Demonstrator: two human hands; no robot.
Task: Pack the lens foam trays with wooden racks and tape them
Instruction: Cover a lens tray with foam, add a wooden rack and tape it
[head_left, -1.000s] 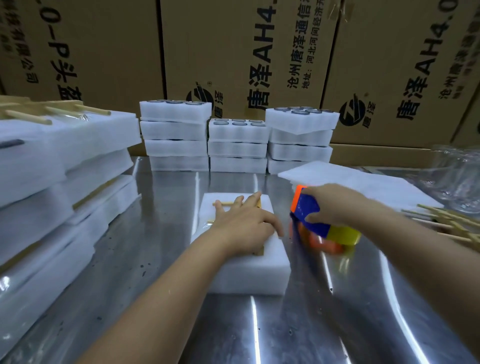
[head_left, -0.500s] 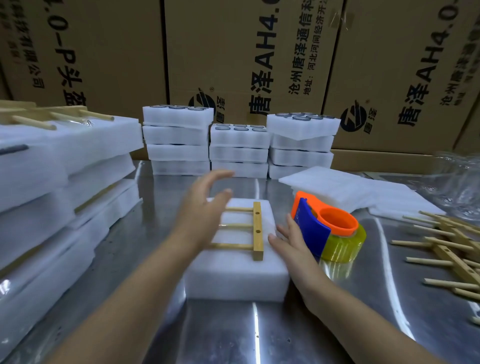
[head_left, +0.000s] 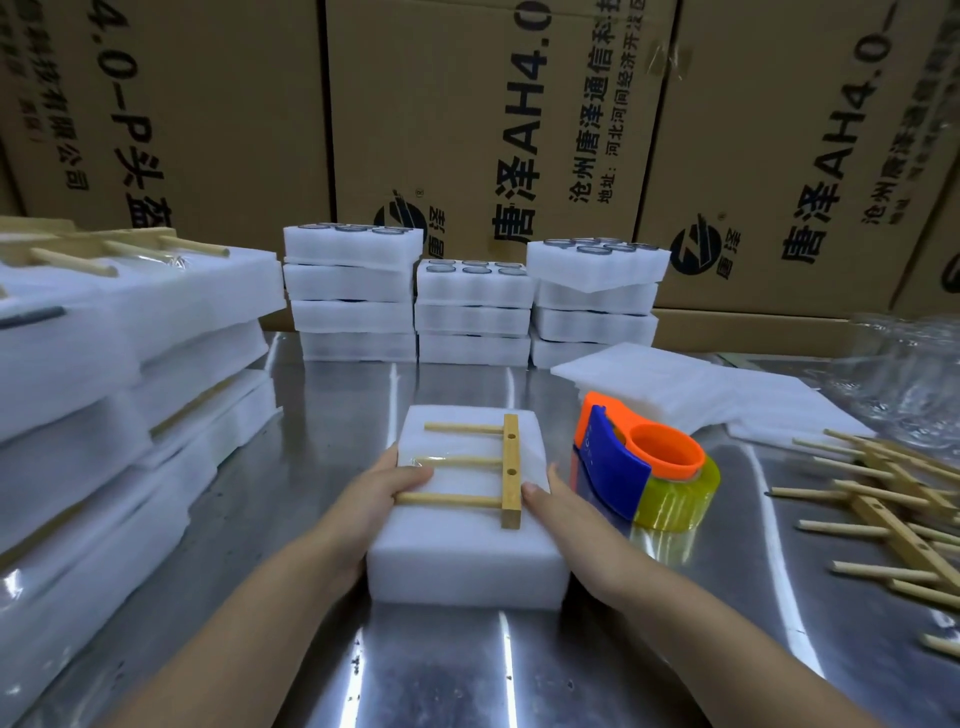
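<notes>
Head view, foam tray (head_left: 467, 564) at the middle of the steel worktop (head_left: 322, 415), wooden rack (head_left: 511, 470) lying flat on top of it, left hand (head_left: 371, 501) clasping its left edge with thumb on top, right hand (head_left: 569, 517) clasping its right edge, thumb beside the rack's bar, tape dispenser (head_left: 644, 467) just beside the right hand, loose racks (head_left: 883, 512) further right.

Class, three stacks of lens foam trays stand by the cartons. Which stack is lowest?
The middle stack: three trays high, while the left stack and the right stack each hold four and rise above it.
</notes>
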